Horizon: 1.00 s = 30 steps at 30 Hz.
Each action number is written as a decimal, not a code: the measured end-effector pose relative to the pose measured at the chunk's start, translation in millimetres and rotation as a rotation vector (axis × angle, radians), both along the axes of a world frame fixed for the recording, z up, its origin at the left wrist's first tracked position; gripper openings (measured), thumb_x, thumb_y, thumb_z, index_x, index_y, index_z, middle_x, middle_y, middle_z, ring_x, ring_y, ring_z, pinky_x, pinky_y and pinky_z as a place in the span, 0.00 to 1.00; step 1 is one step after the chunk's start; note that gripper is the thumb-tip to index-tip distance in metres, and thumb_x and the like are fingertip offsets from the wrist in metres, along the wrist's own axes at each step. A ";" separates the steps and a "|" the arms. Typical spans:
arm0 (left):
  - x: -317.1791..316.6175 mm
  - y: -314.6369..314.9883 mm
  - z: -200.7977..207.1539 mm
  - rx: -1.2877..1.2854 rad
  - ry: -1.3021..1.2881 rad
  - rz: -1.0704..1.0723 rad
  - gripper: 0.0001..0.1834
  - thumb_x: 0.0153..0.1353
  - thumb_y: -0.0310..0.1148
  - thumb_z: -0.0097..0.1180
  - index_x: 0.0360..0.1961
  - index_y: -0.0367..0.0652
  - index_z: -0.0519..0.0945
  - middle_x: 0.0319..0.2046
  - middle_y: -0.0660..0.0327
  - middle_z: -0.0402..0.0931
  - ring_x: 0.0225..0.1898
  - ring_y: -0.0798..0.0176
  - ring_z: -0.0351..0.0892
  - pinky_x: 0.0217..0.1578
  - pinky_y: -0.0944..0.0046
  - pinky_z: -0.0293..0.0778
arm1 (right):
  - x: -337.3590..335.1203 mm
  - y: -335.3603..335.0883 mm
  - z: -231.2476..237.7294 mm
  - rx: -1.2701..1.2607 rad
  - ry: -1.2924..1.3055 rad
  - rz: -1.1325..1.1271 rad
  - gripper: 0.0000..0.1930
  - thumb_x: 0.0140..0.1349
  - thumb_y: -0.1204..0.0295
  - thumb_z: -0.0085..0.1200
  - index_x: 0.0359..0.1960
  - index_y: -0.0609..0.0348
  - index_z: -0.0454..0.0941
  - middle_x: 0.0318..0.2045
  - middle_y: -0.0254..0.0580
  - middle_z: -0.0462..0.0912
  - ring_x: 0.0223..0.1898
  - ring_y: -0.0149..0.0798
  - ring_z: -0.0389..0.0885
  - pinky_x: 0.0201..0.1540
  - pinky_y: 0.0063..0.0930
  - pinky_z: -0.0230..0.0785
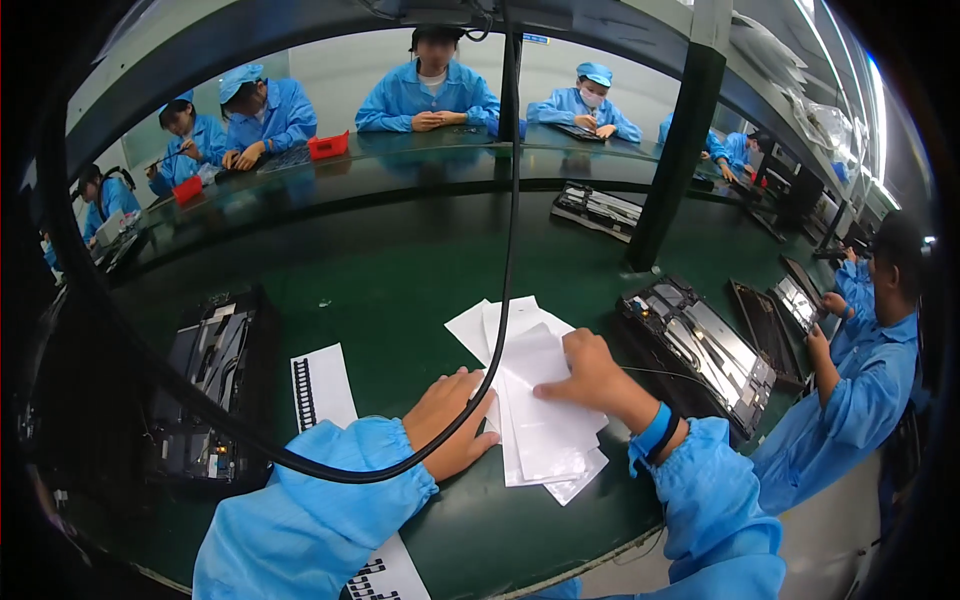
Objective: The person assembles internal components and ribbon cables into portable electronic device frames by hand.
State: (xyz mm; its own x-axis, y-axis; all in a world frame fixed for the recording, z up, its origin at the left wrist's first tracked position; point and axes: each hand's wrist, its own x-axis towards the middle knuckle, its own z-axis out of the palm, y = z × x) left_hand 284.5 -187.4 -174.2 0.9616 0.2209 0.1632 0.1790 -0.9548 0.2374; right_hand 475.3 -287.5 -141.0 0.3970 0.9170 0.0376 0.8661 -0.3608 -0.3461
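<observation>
A loose stack of white paper sheets [535, 440] lies fanned out on the dark green table. My left hand [452, 425] rests flat at the stack's left edge, fingers stretched out and thumb apart. My right hand [592, 382], with a blue and black band at the wrist, grips the sheets at their right side. Its thumb presses on the top sheet; the other fingers are curled and partly hidden. Left of my left hand lies a white strip [330, 380] with a column of small black pieces. A second sheet with black pieces [385, 575] shows partly below my left sleeve.
Opened device trays with silver parts [700, 350] stand to the right, with another [597, 210] farther back. A dark opened unit [215, 385] is on the left. A black cable [513, 200] hangs across the view, near a dark post [680, 150]. People in blue work around the benches.
</observation>
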 end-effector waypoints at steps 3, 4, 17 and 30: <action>-0.7 2.2 -8.5 -0.013 -0.114 0.011 0.29 0.49 0.40 0.57 0.50 0.35 0.67 0.54 0.44 0.58 0.55 0.43 0.58 0.56 0.54 0.56 | -19.6 -6.7 -5.3 0.103 0.140 0.098 0.32 0.37 0.62 0.64 0.40 0.74 0.67 0.41 0.60 0.69 0.46 0.54 0.65 0.48 0.38 0.60; -0.5 1.0 -8.1 -0.088 -0.129 0.059 0.29 0.50 0.40 0.56 0.50 0.34 0.66 0.55 0.44 0.57 0.56 0.43 0.57 0.56 0.54 0.55 | -24.3 -9.2 -8.5 0.102 0.142 0.098 0.32 0.37 0.62 0.64 0.40 0.74 0.67 0.41 0.60 0.69 0.46 0.54 0.65 0.48 0.38 0.60; -6.6 -19.6 -4.5 -0.093 0.000 -0.023 0.39 0.53 0.50 0.49 0.54 0.25 0.57 0.53 0.31 0.51 0.61 0.36 0.43 0.58 0.43 0.42 | -19.5 -25.7 -36.5 0.371 0.034 0.185 0.25 0.52 0.60 0.53 0.44 0.71 0.69 0.49 0.64 0.66 0.51 0.58 0.62 0.54 0.42 0.53; 18.5 20.1 8.4 -0.171 0.116 0.242 0.45 0.48 0.52 0.52 0.55 0.25 0.54 0.58 0.34 0.46 0.63 0.41 0.42 0.60 0.49 0.38 | 20.1 1.0 -13.7 0.218 0.270 0.090 0.22 0.50 0.76 0.49 0.49 0.70 0.65 0.46 0.54 0.72 0.50 0.47 0.69 0.52 0.29 0.60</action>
